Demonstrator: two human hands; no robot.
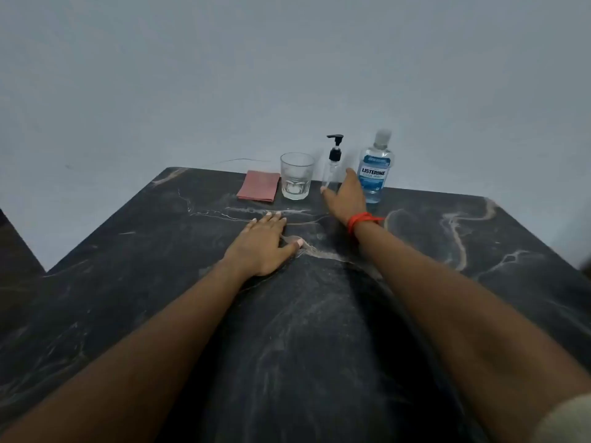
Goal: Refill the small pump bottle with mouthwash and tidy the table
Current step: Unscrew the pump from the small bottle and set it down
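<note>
At table's far edge: all four items stand in a row by the wall, cloth, glass, pump bottle, mouthwash, left to right.
Step in hand: my right hand (347,198) reaching for the small pump bottle (332,167), judged as the first move of the refill.
Right hand state: fingers spread and loosely open, nothing held; thumb tip near the bottle's base, contact unclear.
Left hand state: my left hand (262,244) flat on the table (128,298), palm down, fingers together, holding nothing.
Pump bottle: upright, slim clear body, black pump head on, looks near empty; sits between the glass (295,180) and the mouthwash bottle (374,169).
Mouthwash bottle: upright, cap on, just right of my reaching hand, blue liquid well up.
Grip advice: close around the clear body low down, not the pump head; it is thin and tall so probably tips easily.
Clearance: glass is close on the left, big bottle close on the right; come straight in, lift straight back toward me.
Next need: left hand free to steady the body while right unscrews the pump.
Folded pink cloth (259,190): lies left of the glass, likely for wiping drips later.
</note>
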